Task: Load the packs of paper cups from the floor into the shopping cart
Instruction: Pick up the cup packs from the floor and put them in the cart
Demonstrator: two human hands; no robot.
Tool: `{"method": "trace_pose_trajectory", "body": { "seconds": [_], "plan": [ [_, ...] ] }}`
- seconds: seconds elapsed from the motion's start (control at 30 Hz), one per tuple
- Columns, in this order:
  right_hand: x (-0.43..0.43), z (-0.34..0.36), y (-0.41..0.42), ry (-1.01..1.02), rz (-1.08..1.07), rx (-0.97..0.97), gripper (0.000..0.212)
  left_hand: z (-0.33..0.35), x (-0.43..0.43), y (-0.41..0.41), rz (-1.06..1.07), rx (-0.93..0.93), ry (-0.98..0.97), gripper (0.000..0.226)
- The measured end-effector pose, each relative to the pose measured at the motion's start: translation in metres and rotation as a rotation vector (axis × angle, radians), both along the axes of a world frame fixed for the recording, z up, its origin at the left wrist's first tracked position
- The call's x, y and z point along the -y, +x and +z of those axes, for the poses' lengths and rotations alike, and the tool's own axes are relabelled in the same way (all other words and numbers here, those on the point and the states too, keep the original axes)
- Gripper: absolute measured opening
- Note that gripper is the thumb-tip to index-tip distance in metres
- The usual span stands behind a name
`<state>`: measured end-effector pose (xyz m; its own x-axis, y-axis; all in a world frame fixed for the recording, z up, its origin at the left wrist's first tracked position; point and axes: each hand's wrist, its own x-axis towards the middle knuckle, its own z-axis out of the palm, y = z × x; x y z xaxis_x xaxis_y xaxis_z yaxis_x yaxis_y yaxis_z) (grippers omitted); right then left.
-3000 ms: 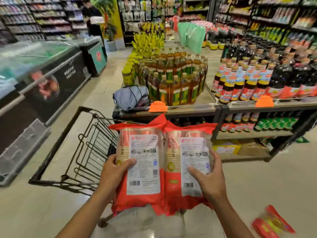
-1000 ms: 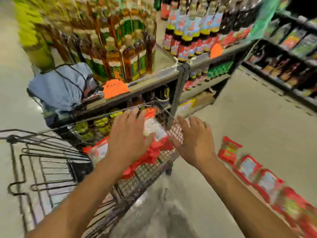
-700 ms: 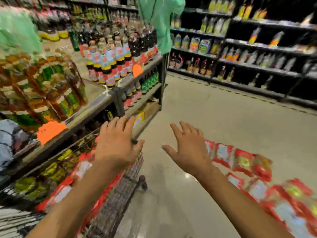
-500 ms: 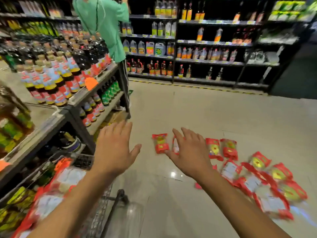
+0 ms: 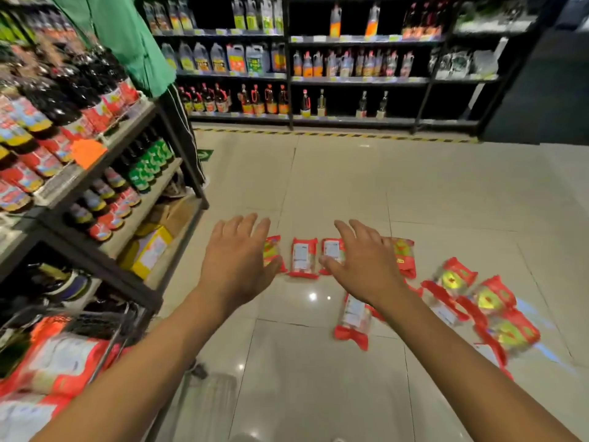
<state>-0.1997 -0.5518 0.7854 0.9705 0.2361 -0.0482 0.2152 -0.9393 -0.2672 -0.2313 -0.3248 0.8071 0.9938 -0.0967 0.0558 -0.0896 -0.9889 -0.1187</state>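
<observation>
Head view: packs (image 5: 303, 258) lie well below left grip (image 5: 237, 266), right grip (image 5: 366, 266).

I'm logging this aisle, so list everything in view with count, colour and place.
packs on the floor: at least nine, red and clear, tiles ahead and right; right cluster blurred
packs in the cart: at least two, red and white, lower left
shopping cart: one, dark wire, lower left
display rack: one, dark metal, left, full of bottles
orange tag: one, rack's edge
yellow box: one, rack's bottom shelf
wall shelves: several tiers, black, at the back, with bottles and jugs
person in green: one, upper left
left hand: one, open, empty, over the floor
right hand: one, open, empty, over the packs
</observation>
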Motion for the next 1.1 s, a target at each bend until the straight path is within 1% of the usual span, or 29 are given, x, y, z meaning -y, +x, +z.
{"method": "trace_pose_trajectory", "body": {
  "seconds": [0.13, 0.3, 0.37, 0.47, 0.6, 0.7, 0.8, 0.9, 1.0, 1.1],
  "plan": [
    [-0.020, -0.019, 0.058, -0.023, 0.058, -0.018, 0.074, -0.017, -0.015, 0.048, 0.049, -0.031, 0.007, 0.078],
    [-0.066, -0.049, 0.147, -0.084, 0.087, -0.029, 0.075, -0.055, -0.055, 0.136, 0.018, -0.059, 0.027, 0.078],
    [-0.087, -0.066, 0.191, -0.124, 0.086, -0.026, 0.074, -0.079, -0.077, 0.183, 0.015, -0.069, 0.007, 0.076],
    [-0.114, -0.093, 0.255, -0.179, 0.071, -0.105, 0.073, -0.119, -0.107, 0.252, 0.003, -0.109, -0.097, 0.072],
    [-0.142, -0.153, 0.340, -0.205, 0.046, -0.165, 0.071, -0.189, -0.142, 0.338, -0.019, -0.180, -0.155, 0.070],
    [-0.153, -0.230, 0.395, -0.208, 0.021, -0.254, 0.068, -0.261, -0.160, 0.396, 0.025, -0.274, -0.179, 0.070],
    [-0.155, -0.331, 0.441, -0.247, 0.009, -0.375, 0.071, -0.358, -0.167, 0.441, 0.105, -0.355, -0.243, 0.069],
    [-0.153, -0.451, 0.476, -0.242, -0.004, -0.496, 0.071, -0.473, -0.166, 0.471, 0.198, -0.471, -0.291, 0.073],
    [-0.148, -0.574, 0.498, -0.148, -0.119, -0.614, 0.070, -0.596, -0.162, 0.493, 0.352, -0.602, -0.367, 0.073],
    [-0.141, -0.695, 0.510, -0.053, -0.238, -0.743, 0.072, -0.730, -0.171, 0.506, 0.569, -0.747, -0.568, 0.081]
  ]
}}
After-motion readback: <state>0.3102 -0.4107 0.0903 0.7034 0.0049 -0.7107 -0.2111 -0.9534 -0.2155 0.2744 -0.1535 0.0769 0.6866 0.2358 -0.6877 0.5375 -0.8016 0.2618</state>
